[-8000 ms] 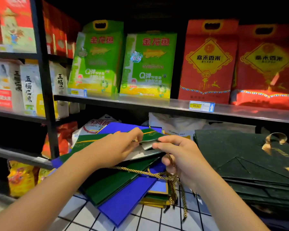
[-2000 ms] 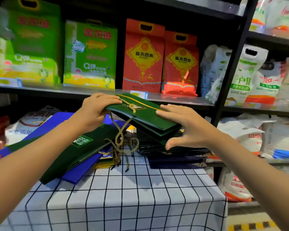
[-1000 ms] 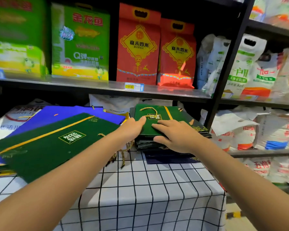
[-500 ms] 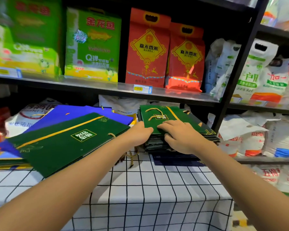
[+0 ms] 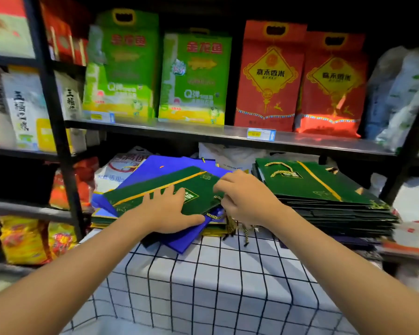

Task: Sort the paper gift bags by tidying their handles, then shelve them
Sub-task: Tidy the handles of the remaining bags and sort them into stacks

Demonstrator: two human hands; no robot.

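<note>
Both hands (image 5: 166,209) shifted to left bag pile (image 5: 155,189)

Printed on two red rice bags (image 5: 270,76), inside a gold diamond: "嘉禾香米". Across the tops of two green bags (image 5: 195,76): "金龙鱼" in red, with "Q弹" in white lower down. Down a white sack (image 5: 22,110) at far left: "五福", the rest blurred. Yellow price tag (image 5: 261,134) on shelf edge: unreadable. Label on green gift bag (image 5: 191,187): too blurred to read.
</note>
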